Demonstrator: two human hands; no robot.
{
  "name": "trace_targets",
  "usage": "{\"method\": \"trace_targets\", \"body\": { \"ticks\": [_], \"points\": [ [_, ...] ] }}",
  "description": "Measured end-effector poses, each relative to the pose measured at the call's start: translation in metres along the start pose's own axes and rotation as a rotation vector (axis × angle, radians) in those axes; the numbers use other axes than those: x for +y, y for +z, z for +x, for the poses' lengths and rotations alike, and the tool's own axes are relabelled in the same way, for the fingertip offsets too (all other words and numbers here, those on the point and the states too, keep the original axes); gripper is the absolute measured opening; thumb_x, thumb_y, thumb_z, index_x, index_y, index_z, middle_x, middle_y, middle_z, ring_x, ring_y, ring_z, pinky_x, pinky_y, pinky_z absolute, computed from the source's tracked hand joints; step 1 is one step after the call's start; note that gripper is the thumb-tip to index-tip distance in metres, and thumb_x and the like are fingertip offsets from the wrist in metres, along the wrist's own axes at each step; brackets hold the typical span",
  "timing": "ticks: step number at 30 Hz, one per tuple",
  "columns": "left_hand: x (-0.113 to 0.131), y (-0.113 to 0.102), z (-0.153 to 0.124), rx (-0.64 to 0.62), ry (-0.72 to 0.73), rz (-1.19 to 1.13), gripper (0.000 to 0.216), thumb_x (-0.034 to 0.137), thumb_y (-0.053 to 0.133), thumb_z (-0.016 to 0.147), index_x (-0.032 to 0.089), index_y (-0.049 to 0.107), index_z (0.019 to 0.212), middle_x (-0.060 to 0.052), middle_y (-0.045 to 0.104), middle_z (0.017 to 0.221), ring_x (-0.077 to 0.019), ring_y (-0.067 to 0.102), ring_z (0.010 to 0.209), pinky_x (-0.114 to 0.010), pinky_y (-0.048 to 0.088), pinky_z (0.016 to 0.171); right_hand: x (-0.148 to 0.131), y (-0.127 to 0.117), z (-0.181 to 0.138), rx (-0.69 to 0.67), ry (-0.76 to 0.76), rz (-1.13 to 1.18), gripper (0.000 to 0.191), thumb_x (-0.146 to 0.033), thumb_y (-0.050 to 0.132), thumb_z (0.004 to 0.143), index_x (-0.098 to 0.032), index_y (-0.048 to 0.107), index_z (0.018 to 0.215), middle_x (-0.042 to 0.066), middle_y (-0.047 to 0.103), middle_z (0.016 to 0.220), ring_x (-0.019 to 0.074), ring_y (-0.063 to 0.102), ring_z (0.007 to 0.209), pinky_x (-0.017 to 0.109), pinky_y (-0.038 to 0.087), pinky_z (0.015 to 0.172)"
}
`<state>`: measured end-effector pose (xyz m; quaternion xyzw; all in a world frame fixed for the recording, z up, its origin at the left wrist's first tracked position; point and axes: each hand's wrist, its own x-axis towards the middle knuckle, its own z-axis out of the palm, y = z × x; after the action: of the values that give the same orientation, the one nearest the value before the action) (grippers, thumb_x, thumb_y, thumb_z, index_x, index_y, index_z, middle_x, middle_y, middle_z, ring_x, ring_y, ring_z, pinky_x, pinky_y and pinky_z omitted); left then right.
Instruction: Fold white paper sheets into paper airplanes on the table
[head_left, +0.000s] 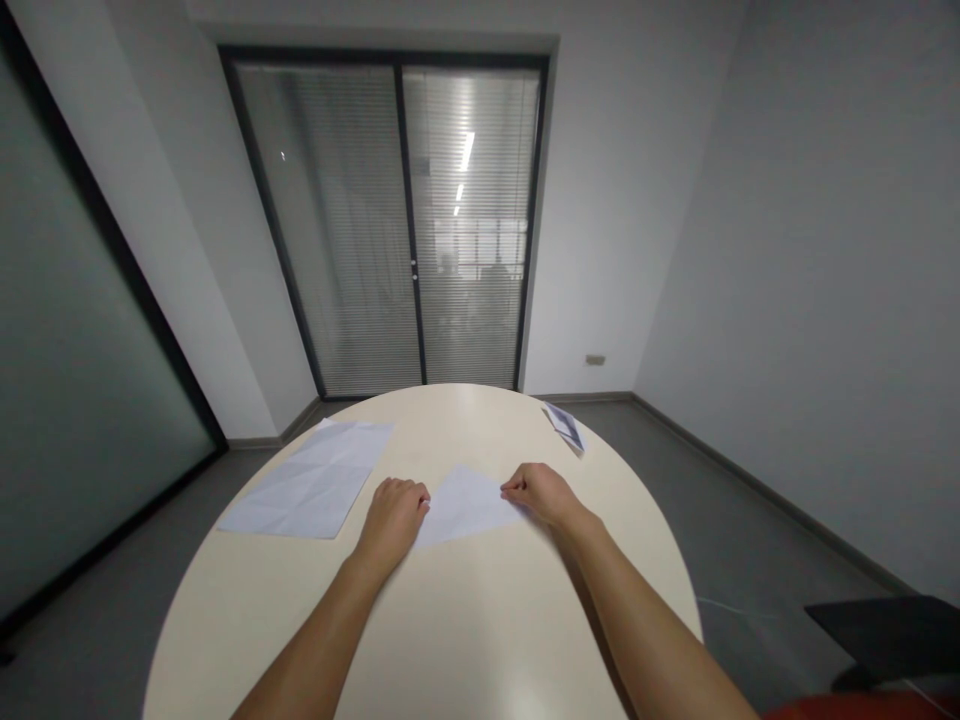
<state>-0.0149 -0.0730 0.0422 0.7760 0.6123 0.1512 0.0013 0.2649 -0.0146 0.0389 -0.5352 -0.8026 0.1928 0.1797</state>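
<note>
A white sheet of paper (463, 508), pointed at its far end, lies on the round cream table (465, 620) between my hands. My left hand (397, 510) is closed on its left edge, thumb and fingers pinched together. On the opposite side, my right hand (544, 492) pinches the right edge between thumb and fingertips. The near edge of the paper runs straight from hand to hand. Parts of both side corners are hidden by my fingers.
A larger creased white sheet (307, 485) lies flat at the table's left. Near the far right edge rests a small folded printed paper (564, 427). A black flat object (892, 630) stands beyond the table at lower right. Glass doors (405, 230) with blinds are behind.
</note>
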Motion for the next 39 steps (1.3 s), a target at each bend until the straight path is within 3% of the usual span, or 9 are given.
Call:
{"method": "trace_targets", "body": {
  "ticks": [4, 19, 23, 27, 32, 34, 36, 39],
  "points": [
    [-0.002, 0.002, 0.001, 0.017, 0.000, 0.051, 0.019, 0.020, 0.055, 0.093, 0.020, 0.074, 0.091, -0.008, 0.073, 0.097, -0.0253, 0.062, 0.097, -0.037, 0.038, 0.094, -0.005, 0.003, 0.000, 0.067, -0.005, -0.048, 0.018, -0.031, 0.067, 0.085, -0.027, 0.082, 0.093, 0.004, 0.079, 0.101, 0.0219, 0.070, 0.094, 0.026, 0.044, 0.074],
    [0.006, -0.001, -0.004, -0.052, 0.042, 0.089, 0.028, 0.020, 0.049, 0.094, 0.018, 0.076, 0.093, -0.012, 0.070, 0.105, -0.0272, 0.059, 0.103, -0.040, 0.039, 0.095, -0.020, -0.002, -0.006, 0.066, -0.002, -0.142, 0.016, -0.026, 0.064, 0.083, -0.022, 0.080, 0.086, 0.008, 0.078, 0.100, 0.0228, 0.069, 0.095, 0.026, 0.044, 0.076],
    [0.014, -0.003, -0.008, -0.099, 0.031, 0.099, 0.027, 0.021, 0.048, 0.095, 0.015, 0.075, 0.095, -0.016, 0.066, 0.111, -0.0305, 0.056, 0.108, -0.042, 0.041, 0.090, -0.028, -0.005, -0.008, 0.044, 0.006, -0.172, 0.017, -0.033, 0.066, 0.083, -0.022, 0.079, 0.089, 0.009, 0.076, 0.103, 0.0232, 0.068, 0.096, 0.027, 0.043, 0.079],
    [0.024, -0.005, -0.011, -0.132, -0.022, 0.124, 0.029, 0.012, 0.046, 0.092, 0.013, 0.072, 0.106, -0.018, 0.064, 0.114, -0.0303, 0.056, 0.108, -0.041, 0.042, 0.089, -0.035, -0.006, -0.010, -0.014, -0.036, -0.218, 0.022, -0.041, 0.069, 0.083, -0.021, 0.077, 0.085, 0.010, 0.071, 0.107, 0.0232, 0.065, 0.095, 0.028, 0.042, 0.078],
    [0.034, -0.011, -0.011, -0.175, -0.051, 0.154, 0.042, -0.003, 0.038, 0.087, 0.013, 0.070, 0.110, -0.016, 0.066, 0.116, -0.0256, 0.059, 0.106, -0.035, 0.044, 0.086, -0.036, -0.003, -0.009, -0.020, -0.115, -0.255, 0.028, -0.044, 0.063, 0.090, -0.020, 0.075, 0.096, 0.012, 0.066, 0.115, 0.0251, 0.060, 0.105, 0.030, 0.042, 0.084],
    [0.037, -0.012, -0.011, -0.185, -0.050, 0.153, 0.035, 0.005, 0.040, 0.092, 0.013, 0.070, 0.107, -0.017, 0.068, 0.112, -0.0269, 0.060, 0.105, -0.037, 0.046, 0.086, -0.034, -0.001, -0.008, -0.015, -0.124, -0.257, 0.027, -0.042, 0.062, 0.091, -0.019, 0.074, 0.099, 0.012, 0.066, 0.116, 0.0251, 0.059, 0.106, 0.030, 0.041, 0.085],
    [0.039, -0.011, -0.013, -0.166, -0.039, 0.132, 0.027, 0.023, 0.046, 0.096, 0.015, 0.070, 0.106, -0.017, 0.069, 0.110, -0.0296, 0.061, 0.106, -0.039, 0.046, 0.086, -0.033, 0.001, -0.007, -0.010, -0.134, -0.259, 0.027, -0.042, 0.062, 0.092, -0.019, 0.074, 0.100, 0.013, 0.065, 0.116, 0.0249, 0.058, 0.107, 0.030, 0.042, 0.087],
    [0.042, -0.009, -0.015, -0.133, -0.029, 0.096, 0.034, 0.044, 0.053, 0.093, 0.018, 0.070, 0.108, -0.017, 0.070, 0.111, -0.0322, 0.061, 0.108, -0.041, 0.047, 0.086, -0.034, 0.003, -0.006, 0.003, -0.121, -0.265, 0.027, -0.040, 0.060, 0.093, -0.018, 0.074, 0.101, 0.013, 0.065, 0.115, 0.0245, 0.058, 0.107, 0.030, 0.042, 0.087]
  ]
}}
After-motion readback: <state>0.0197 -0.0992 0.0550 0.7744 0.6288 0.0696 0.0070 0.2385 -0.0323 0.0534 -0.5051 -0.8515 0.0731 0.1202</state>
